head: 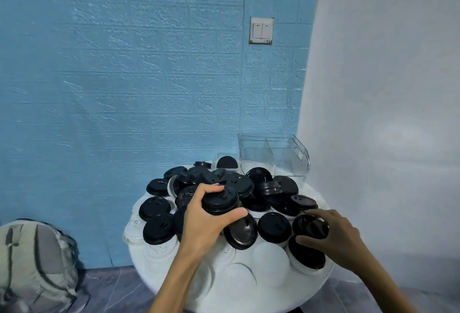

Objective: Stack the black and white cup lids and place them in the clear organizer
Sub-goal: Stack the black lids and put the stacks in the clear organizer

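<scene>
A heap of black cup lids (249, 188) covers the round white table (321, 278), with white lids (270, 258) scattered near the front edge. My left hand (204, 223) grips a short stack of black lids (220, 200) above the heap, thumb under it and fingers over the top. My right hand (338, 235) grips one black lid (310, 227) at the right side of the pile, thumb below and fingers curled over its far edge. The clear organizer (296, 163) stands at the table's back right, divided into compartments, with nothing seen inside.
A blue textured wall rises behind the table and a white wall runs along the right. A grey backpack (34, 263) lies on the floor at the left. A small clear box (221, 159) sits beside the organizer with a black lid in it.
</scene>
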Demonstrator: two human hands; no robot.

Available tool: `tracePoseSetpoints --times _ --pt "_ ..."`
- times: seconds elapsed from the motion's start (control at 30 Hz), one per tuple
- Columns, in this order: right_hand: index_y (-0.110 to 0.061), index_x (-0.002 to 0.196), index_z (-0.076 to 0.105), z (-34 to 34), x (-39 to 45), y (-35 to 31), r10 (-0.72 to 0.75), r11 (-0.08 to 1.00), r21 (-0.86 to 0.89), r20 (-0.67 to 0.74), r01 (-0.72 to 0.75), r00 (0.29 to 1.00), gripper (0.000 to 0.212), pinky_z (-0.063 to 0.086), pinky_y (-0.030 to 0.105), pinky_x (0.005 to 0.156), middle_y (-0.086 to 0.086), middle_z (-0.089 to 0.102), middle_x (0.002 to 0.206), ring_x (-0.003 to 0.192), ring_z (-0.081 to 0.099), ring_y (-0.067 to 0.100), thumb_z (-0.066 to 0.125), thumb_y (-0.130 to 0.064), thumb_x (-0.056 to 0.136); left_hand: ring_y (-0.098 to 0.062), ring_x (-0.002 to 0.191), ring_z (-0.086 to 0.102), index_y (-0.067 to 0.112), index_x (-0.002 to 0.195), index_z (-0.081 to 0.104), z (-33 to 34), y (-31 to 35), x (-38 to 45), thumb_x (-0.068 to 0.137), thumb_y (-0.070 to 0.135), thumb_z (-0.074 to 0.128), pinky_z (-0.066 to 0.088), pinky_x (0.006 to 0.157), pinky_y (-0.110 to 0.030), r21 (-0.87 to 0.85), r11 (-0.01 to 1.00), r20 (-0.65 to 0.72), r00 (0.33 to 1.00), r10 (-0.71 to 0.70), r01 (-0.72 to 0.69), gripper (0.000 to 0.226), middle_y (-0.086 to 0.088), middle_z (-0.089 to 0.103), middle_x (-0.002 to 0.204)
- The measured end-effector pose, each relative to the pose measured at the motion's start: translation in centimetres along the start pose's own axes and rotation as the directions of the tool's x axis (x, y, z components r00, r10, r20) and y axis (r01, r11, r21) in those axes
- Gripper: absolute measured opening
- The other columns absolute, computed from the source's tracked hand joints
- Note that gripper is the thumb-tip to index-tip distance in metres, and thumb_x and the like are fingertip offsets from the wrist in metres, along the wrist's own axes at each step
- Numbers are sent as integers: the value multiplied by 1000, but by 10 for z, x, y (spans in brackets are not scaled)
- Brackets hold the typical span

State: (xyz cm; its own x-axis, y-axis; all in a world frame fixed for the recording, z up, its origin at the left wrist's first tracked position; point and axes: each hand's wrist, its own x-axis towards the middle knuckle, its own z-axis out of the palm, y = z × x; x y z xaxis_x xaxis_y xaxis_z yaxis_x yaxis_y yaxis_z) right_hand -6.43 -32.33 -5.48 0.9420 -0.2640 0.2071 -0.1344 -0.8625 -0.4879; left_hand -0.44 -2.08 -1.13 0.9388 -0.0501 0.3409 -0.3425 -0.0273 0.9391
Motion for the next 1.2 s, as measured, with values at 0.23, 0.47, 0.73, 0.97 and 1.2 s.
tracePoseSetpoints --times 0.23,0.47,0.73,0.97,1.2 --pt "-45 127 55 12 5 3 13 996 84 -99 -4 995 72 46 39 97 -14 49 124 115 55 19 88 -55 64 -1 93 69 26 99 69 0 4 0 48 30 100 54 81 -18 -22 1000 -2 1000 7 -7 59 22 72 100" --pt "-44 122 56 6 0 -5 23 990 144 -162 1 987 70 51 33 84 -9 56 119 93 60 9 93 -46 61 -1 99 68 29 97 70 1 -1 0 49 31 101 53 85 -23 -13 1000 5 1000 -7 7 57 23 71 105" --pt "-51 117 52 -20 8 -57 -54 951 284 -237 122 970 72 53 39 90 -13 56 116 98 63 9 93 -42 59 -5 96 70 31 101 69 2 -3 -1 54 35 99 58 90 -34 -29 999 10 1000 -23 23 57 19 73 101" --pt "-48 115 59 -5 17 -134 -233 783 561 -132 267 963 72 58 35 91 -15 63 118 103 66 6 93 -44 52 -4 104 68 41 120 59 4 -9 -3 55 22 100 57 94 -32 50 998 62 997 36 -39 79 20 70 111" --pt "-39 110 67 14 17 -187 -413 842 372 -19 390 911 55 45 31 102 -22 60 110 111 54 -1 89 -51 60 3 106 68 43 135 50 1 -5 -3 62 12 97 54 87 -18 46 997 96 994 57 -62 92 29 69 115"
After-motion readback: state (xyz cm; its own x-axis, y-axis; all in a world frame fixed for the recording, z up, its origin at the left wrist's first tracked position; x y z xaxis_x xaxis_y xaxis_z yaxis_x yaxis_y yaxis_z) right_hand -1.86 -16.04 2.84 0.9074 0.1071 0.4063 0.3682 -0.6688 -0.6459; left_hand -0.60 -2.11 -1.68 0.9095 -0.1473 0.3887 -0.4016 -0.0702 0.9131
